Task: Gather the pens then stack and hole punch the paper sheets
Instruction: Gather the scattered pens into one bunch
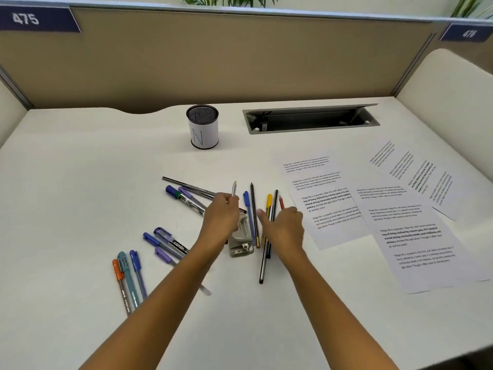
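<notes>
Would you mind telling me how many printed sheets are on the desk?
3: one beside the right hand, one overlapping it nearer the desk's right edge, one farther back. None seems hidden.

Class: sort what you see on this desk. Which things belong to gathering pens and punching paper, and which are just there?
Job: pens, pencils, pen cup, hole punch, paper sheets, left hand, right hand.

Just there: cable tray, divider, number tag, plants.
</notes>
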Demonstrator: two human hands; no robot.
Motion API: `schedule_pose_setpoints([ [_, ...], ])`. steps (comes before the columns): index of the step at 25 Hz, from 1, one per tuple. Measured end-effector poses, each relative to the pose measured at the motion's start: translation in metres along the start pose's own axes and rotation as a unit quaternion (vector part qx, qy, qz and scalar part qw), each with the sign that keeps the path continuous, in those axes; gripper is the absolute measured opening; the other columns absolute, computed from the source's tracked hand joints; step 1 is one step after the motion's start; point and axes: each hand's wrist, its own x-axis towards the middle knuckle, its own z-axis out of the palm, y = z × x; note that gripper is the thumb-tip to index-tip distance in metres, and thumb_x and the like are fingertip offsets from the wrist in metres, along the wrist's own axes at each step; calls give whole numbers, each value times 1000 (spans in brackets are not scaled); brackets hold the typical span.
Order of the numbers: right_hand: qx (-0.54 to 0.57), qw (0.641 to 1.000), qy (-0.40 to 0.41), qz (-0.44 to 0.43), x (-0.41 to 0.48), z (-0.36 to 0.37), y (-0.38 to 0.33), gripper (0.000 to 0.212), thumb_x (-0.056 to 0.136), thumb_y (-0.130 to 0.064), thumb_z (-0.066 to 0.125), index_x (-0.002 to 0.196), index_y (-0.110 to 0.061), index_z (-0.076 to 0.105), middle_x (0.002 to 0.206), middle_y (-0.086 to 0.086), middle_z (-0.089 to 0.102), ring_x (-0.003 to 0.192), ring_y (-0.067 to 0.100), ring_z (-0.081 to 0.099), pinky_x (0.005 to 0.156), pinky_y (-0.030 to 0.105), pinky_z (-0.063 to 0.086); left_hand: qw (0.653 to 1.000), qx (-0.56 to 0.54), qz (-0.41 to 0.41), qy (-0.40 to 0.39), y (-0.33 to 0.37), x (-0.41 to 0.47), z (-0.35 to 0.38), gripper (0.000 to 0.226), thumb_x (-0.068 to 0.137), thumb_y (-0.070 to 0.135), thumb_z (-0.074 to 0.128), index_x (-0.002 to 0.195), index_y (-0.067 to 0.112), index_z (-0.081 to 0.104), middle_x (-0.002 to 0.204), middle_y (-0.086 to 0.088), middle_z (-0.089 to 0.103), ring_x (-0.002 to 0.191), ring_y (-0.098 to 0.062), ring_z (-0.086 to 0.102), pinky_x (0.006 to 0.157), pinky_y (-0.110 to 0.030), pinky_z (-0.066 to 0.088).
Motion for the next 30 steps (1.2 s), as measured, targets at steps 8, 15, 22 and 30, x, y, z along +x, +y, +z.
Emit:
schedule_pose_setpoints([
  [8, -81, 997, -5, 1, 19, 25, -18, 53, 88, -30, 61, 123, 2, 38, 124, 17, 46, 104, 31, 56, 73, 32, 45, 999, -28, -30, 30, -13, 16, -22, 21, 92, 24, 38, 98, 12, 54, 77, -3, 50, 58, -16, 40, 52, -27, 32],
  [15, -170, 985, -15, 12, 18, 21, -10, 36, 91, -15, 53, 121, -1, 41, 123, 15, 49, 106, 29, 58, 75, 32, 44, 998, -34, -48, 23, -23, 19, -22, 27, 93, 24, 37, 109, 9, 54, 78, -3, 52, 57, -17, 41, 53, -27, 32],
  [22, -68, 996, -52, -3, 17, -6, -6, 23, 94, -13, 42, 114, -3, 39, 102, 15, 56, 87, 32, 58, 65, 32, 39, 995, -55, -70, -39, -14, -4, 9, 22, 93, 21, 39, 100, 10, 57, 83, -3, 57, 57, -14, 44, 54, -25, 39],
  [30, 171, 976, -119, -69, -13, -31, 7, 30, 86, -42, 61, 97, -15, 61, 73, 3, 62, 57, 15, 55, 50, 28, 46, 951, -265, -122, -102, 15, -35, 44, 44, 102, 38, 25, 98, 13, 61, 91, -6, 66, 88, -24, 60, 73, -38, 52],
])
